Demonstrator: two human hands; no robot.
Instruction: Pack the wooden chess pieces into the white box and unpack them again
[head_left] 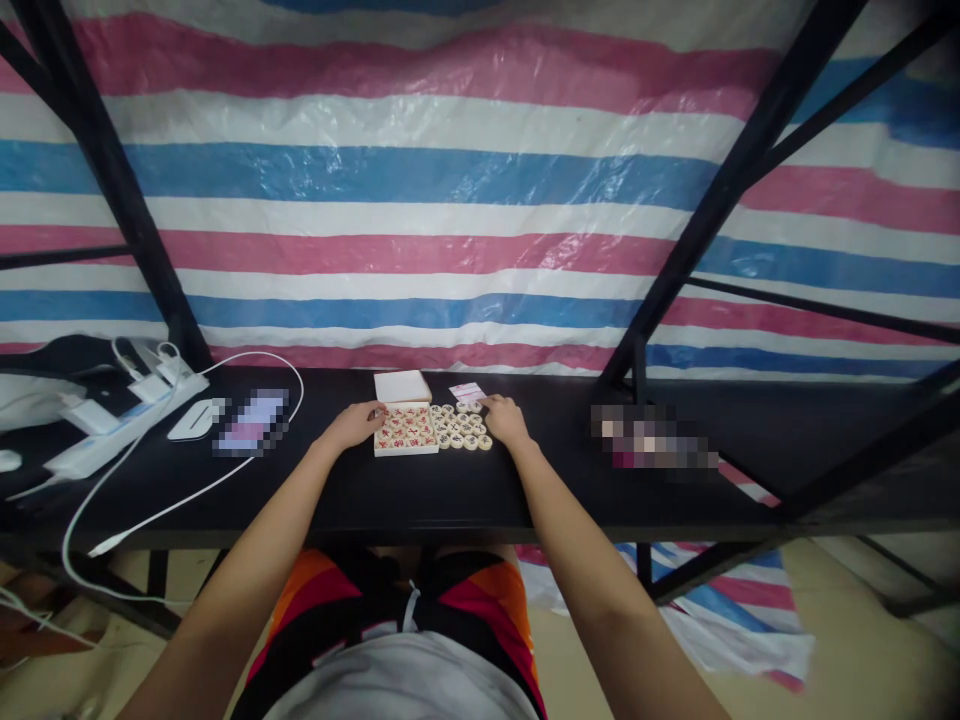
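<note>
A small white box on the black tabletop holds xiangqi pieces with red characters, laid in rows. My left hand is at the box's left side, its fingers curled over the upper left edge. Against the box's right side lies a block of round xiangqi pieces with dark characters, face up in rows. My right hand rests at the upper right of this block, fingertips extended to the end piece of the top row; no piece shows lifted. Behind the box lies its white lid.
A pink-and-white paper card lies behind the dark pieces. On the left are a phone, a white device, a power strip and white cables. A blurred-out item lies right. Black metal posts frame the table before striped sheeting.
</note>
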